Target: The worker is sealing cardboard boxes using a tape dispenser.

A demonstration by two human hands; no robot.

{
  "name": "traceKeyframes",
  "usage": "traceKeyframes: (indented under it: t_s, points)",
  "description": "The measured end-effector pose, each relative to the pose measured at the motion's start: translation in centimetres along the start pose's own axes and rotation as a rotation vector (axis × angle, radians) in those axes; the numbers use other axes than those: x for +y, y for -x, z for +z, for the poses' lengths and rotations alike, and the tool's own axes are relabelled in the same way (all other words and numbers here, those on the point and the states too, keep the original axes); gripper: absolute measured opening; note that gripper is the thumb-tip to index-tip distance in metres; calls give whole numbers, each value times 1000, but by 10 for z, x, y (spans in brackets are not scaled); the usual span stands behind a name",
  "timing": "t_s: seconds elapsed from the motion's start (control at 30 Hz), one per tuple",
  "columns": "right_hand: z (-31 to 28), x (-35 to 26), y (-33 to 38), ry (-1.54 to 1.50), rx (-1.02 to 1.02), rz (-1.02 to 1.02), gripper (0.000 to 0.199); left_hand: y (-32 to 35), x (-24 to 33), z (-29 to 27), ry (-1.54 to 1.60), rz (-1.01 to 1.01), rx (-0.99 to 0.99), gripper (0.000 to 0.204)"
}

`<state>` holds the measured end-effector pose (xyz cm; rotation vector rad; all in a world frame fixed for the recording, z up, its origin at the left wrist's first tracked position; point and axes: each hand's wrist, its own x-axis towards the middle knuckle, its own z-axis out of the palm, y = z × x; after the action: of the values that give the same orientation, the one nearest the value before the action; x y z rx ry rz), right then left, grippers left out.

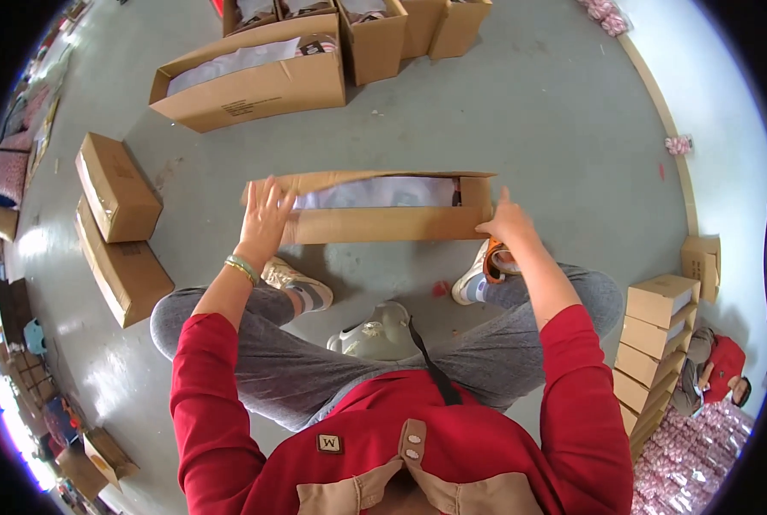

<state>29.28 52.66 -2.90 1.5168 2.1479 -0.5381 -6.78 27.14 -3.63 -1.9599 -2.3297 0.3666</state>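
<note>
open carton [388,227] between left grip [265,218], right grip [512,223]; touches both

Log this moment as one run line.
long carton: top open, white wrapping inside | left hand: on left end | right hand: at right end

Sleeves [207,386] are red; trousers [272,369], grey; shoes [284,273], pale; collar [495,498], tan.

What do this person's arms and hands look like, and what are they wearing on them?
Both arms have plain red sleeves that end on the forearms. The left hand and right hand are ungloved. Two bracelets circle the left wrist: a pale one and a gold-toned one. No bracelet shows on the right wrist.
</note>
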Motion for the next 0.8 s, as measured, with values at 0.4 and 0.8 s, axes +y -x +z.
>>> traceKeyframes:
  t_s: [0.4,0.8]
  points:
    - [-3,-9,21,216,21,-236,100,8,16,17,88,-20,-88,49]
    - [44,-16,1,225,58,-151,104,-19,74,-9,297,-124,-132,90]
